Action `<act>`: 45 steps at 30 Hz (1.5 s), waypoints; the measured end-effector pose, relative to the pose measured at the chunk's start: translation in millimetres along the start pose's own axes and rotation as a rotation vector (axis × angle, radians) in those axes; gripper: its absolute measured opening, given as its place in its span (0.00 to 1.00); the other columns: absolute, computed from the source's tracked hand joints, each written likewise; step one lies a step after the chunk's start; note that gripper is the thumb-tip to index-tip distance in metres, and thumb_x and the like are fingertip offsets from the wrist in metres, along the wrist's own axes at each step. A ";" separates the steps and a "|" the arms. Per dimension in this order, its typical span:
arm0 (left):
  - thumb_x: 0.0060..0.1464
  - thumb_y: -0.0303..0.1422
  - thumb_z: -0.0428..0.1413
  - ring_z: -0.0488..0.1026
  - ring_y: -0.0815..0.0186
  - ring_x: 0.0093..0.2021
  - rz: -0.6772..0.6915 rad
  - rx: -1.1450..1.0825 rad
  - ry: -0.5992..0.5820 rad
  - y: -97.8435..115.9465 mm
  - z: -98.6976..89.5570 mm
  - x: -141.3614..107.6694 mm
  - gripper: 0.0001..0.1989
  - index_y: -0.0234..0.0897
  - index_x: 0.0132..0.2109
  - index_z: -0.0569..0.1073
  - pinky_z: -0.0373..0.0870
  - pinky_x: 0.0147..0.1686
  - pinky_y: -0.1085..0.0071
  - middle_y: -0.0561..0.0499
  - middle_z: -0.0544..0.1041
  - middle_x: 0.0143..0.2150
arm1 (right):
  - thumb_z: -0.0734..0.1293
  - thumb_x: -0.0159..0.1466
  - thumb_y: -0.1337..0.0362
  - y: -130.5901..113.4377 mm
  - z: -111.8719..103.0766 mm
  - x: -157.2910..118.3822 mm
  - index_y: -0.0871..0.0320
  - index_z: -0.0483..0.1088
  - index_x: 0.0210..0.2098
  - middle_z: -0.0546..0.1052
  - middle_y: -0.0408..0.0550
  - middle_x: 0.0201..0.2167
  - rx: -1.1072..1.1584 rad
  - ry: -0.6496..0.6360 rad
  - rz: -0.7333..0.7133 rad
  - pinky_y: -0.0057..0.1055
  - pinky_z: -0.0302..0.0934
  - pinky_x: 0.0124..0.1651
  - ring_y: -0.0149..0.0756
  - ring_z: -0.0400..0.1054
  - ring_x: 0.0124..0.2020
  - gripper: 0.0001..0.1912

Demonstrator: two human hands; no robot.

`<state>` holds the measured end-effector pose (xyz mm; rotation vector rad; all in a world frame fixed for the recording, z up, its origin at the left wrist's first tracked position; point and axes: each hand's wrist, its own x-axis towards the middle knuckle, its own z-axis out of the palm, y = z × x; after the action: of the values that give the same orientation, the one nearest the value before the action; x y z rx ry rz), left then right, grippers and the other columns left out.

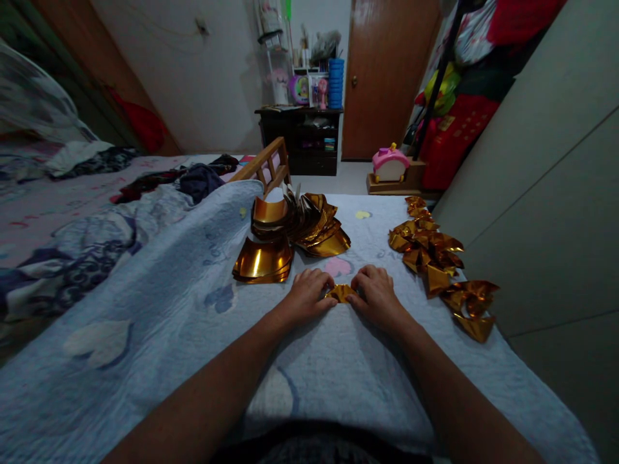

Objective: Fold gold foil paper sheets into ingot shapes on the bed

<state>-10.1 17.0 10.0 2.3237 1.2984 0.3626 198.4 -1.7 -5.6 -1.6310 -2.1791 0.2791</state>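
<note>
A small piece of folded gold foil paper (pixel 342 294) lies low over the blue cloth, held between both hands. My left hand (pixel 310 293) pinches its left end, thumb and fingers closed on it. At the right end, my right hand (pixel 376 291) grips it the same way. Beyond my left hand sits a stack of flat gold foil sheets (pixel 264 260), with a fanned pile of foil sheets (pixel 319 225) behind it. Several folded gold foil pieces (pixel 430 248) lie in a row along the right side of the cloth.
A light blue heart-patterned cloth (pixel 319 374) covers the surface before me. Rumpled bedding (pixel 135 219) lies to the left, near a wooden rail (pixel 264 164). A pale cabinet (pixel 546 193) borders the right edge. A pink toy (pixel 389 164) and a dark shelf (pixel 302 138) stand beyond.
</note>
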 end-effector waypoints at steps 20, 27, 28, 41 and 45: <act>0.61 0.34 0.56 0.68 0.58 0.44 0.127 0.007 -0.020 -5.5 0.8 2.4 0.06 0.36 0.36 0.73 0.60 0.46 0.63 0.48 0.75 0.38 | 0.66 0.64 0.68 -2.5 -8.9 1.0 0.57 0.74 0.33 0.74 0.48 0.36 0.185 -0.094 -0.075 0.35 0.53 0.46 0.40 0.63 0.42 0.05; 0.62 0.33 0.54 0.68 0.58 0.44 0.147 0.021 -0.034 -6.7 2.3 3.5 0.06 0.36 0.38 0.74 0.61 0.46 0.63 0.47 0.75 0.39 | 0.66 0.63 0.68 -1.1 -8.2 1.8 0.57 0.73 0.32 0.74 0.48 0.35 0.212 -0.069 -0.056 0.35 0.54 0.46 0.40 0.64 0.41 0.04; 0.62 0.33 0.54 0.68 0.58 0.44 0.146 0.021 -0.033 -7.2 2.8 3.6 0.06 0.36 0.39 0.74 0.61 0.46 0.63 0.46 0.75 0.39 | 0.66 0.63 0.69 -0.6 -8.1 1.9 0.57 0.73 0.32 0.74 0.48 0.35 0.223 -0.060 -0.055 0.35 0.55 0.46 0.40 0.64 0.41 0.04; 0.60 0.32 0.56 0.70 0.61 0.38 0.121 -0.101 0.052 -4.5 -3.6 2.8 0.07 0.36 0.33 0.74 0.63 0.41 0.66 0.49 0.75 0.32 | 0.65 0.64 0.67 3.8 -13.1 3.5 0.56 0.70 0.30 0.74 0.47 0.34 0.316 0.036 -0.063 0.36 0.57 0.46 0.40 0.65 0.40 0.06; 0.59 0.32 0.56 0.69 0.61 0.37 0.137 -0.103 0.057 -3.9 -3.9 1.9 0.07 0.37 0.33 0.74 0.63 0.41 0.66 0.49 0.75 0.32 | 0.65 0.63 0.67 3.2 -12.6 3.4 0.56 0.69 0.29 0.74 0.47 0.33 0.341 0.046 -0.062 0.36 0.57 0.46 0.39 0.65 0.40 0.06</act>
<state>-13.7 21.4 11.4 2.3357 1.1216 0.5307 205.8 1.5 5.1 -1.3659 -2.0115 0.5549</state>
